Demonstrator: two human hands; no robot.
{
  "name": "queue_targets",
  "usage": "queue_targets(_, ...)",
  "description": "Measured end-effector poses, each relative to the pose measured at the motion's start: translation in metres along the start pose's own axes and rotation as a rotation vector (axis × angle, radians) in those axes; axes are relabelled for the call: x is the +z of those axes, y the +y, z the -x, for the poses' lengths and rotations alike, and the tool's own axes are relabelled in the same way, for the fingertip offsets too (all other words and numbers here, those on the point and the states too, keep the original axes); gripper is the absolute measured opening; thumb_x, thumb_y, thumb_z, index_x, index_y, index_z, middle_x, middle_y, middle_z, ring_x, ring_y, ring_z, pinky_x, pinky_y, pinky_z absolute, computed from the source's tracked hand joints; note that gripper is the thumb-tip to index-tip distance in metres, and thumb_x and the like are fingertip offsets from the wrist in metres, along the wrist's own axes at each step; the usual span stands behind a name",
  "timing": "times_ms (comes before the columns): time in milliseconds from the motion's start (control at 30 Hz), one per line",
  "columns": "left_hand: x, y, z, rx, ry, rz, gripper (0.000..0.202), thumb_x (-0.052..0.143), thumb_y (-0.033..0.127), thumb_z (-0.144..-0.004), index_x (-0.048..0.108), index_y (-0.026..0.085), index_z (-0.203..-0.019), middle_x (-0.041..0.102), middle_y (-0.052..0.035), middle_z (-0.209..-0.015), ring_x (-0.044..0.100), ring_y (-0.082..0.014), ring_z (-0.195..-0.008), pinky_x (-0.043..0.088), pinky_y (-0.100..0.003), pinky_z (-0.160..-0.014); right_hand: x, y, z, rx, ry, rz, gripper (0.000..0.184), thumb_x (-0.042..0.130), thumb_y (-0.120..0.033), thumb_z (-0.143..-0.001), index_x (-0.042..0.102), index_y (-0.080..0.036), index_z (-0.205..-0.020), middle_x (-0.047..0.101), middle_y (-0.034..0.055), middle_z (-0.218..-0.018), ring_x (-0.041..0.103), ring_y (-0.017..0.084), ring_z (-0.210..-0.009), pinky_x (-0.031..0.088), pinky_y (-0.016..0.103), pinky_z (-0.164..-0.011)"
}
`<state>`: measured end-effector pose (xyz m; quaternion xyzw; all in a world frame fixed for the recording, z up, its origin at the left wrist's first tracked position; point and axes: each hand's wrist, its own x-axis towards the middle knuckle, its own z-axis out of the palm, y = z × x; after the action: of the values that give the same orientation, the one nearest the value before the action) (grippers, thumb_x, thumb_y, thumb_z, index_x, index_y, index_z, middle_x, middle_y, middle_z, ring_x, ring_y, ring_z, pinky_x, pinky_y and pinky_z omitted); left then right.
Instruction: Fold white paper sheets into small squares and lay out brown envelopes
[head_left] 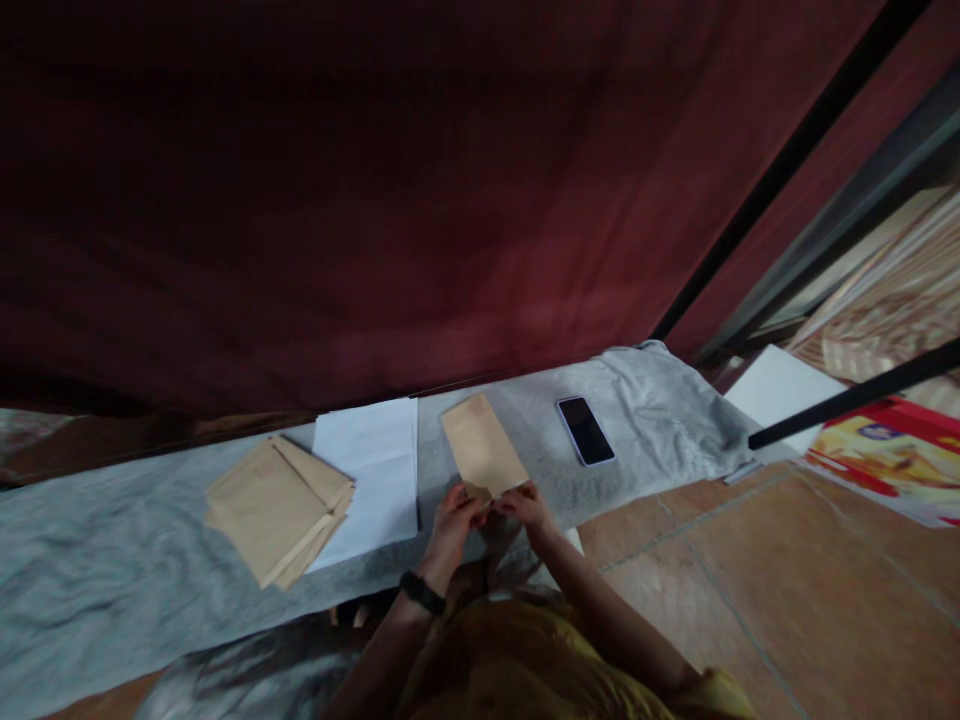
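A brown paper envelope (pixel 484 443) lies on the grey cloth in front of me, its near end pinched in both hands. My left hand (pixel 453 522), with a black band on the wrist, is closed on the envelope's near left corner. Fingers of my right hand (pixel 529 507) close on the near right corner. The fingertips nearly meet at that edge, and what they do under the paper is hidden. Left of it, white paper sheets (pixel 375 470) lie partly under a fanned pile of brown envelopes (pixel 274 505). A phone with a dark screen (pixel 586 431) rests to the right.
Grey cloth (pixel 105 540) covers the long narrow surface. Behind it hangs a dark red curtain (pixel 420 220). At right are a black bar (pixel 855 393), a white board (pixel 780 395) and a red and yellow box (pixel 892 450) near the tiled floor (pixel 720 580).
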<state>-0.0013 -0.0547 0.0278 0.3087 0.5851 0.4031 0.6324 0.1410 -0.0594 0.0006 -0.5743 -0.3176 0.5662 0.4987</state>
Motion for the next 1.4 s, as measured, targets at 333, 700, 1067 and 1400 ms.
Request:
queue_targets(333, -0.035, -0.006, 0.000, 0.202, 0.158, -0.549, 0.052, 0.055, 0.014, -0.079, 0.056, 0.013, -0.131, 0.072, -0.0065, -0.088, 0.068, -0.0203, -0.078, 0.052, -0.031, -0.074, -0.033, -0.003, 0.008, -0.713, -0.279, 0.860, 0.049, 0.045, -0.017, -0.093, 0.053, -0.027, -0.141, 0.054, 0.0077, -0.146, 0.046, 0.026, -0.138, 0.036, 0.051, -0.116)
queue_targets(700, 0.007, 0.016, -0.084, 0.846, 0.116, -1.458, 0.061, 0.043, 0.027, -0.096, 0.028, 0.017, -0.155, 0.029, -0.0112, -0.163, 0.019, -0.0261, -0.152, 0.023, -0.050, -0.122, -0.028, 0.002, 0.004, -0.943, -0.251, 1.227, 0.046, 0.047, -0.022, -0.098, 0.051, -0.024, -0.144, 0.053, 0.0066, -0.148, 0.047, 0.023, -0.137, 0.036, 0.047, -0.117)
queue_targets(1067, -0.001, 0.014, -0.105, 1.001, -0.135, -1.529, 0.056, 0.033, 0.034, -0.102, 0.029, 0.015, -0.155, 0.034, -0.0103, -0.161, 0.024, -0.0196, -0.151, 0.017, -0.044, -0.124, -0.027, 0.002, 0.005, -0.909, -0.261, 1.200, 0.043, 0.048, -0.025, -0.099, 0.054, -0.024, -0.141, 0.056, 0.0071, -0.145, 0.049, 0.025, -0.135, 0.036, 0.049, -0.116)
queue_targets(1400, -0.019, -0.013, -0.041, 1.021, -0.222, -1.516, 0.055, 0.035, 0.035, -0.102, 0.033, 0.014, -0.153, 0.037, -0.0112, -0.159, 0.026, -0.0192, -0.150, 0.018, -0.042, -0.124, -0.024, -0.002, -0.046, -0.877, -0.257, 1.019, 0.044, 0.031, -0.025, -0.103, 0.054, -0.019, -0.140, 0.059, 0.0104, -0.140, 0.050, 0.021, -0.134, 0.045, 0.044, -0.111)
